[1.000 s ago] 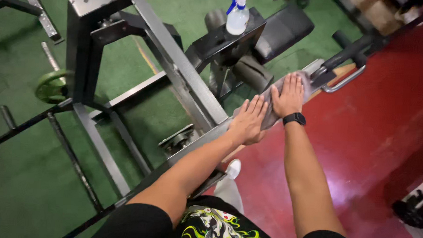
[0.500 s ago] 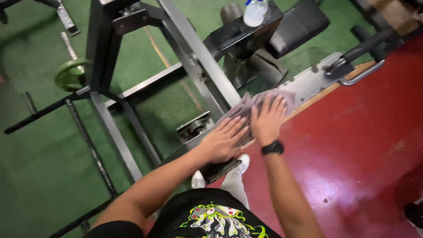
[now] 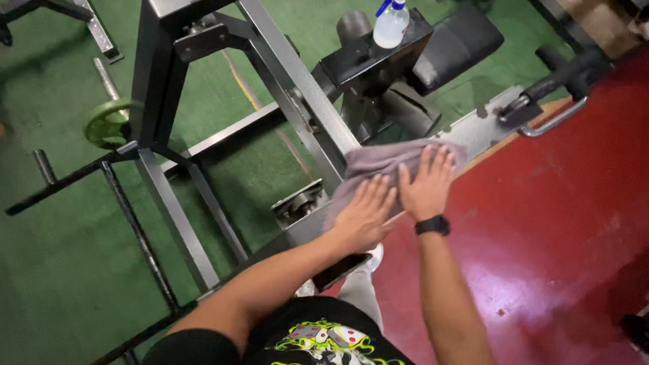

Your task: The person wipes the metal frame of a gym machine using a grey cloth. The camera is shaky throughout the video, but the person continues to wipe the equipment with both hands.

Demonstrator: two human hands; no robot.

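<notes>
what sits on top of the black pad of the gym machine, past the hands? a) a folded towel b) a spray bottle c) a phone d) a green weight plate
b: a clear spray bottle with a blue and white trigger stands upright on the black pad, beyond the grey cloth that the left hand and right hand press flat on the machine's grey beam.

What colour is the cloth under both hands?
Grey-mauve, plain; the cloth shows best in the head view.

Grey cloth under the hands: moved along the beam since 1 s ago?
Yes. The grey cloth has slid down the grey beam, away from the chrome handle, toward the person.
</notes>
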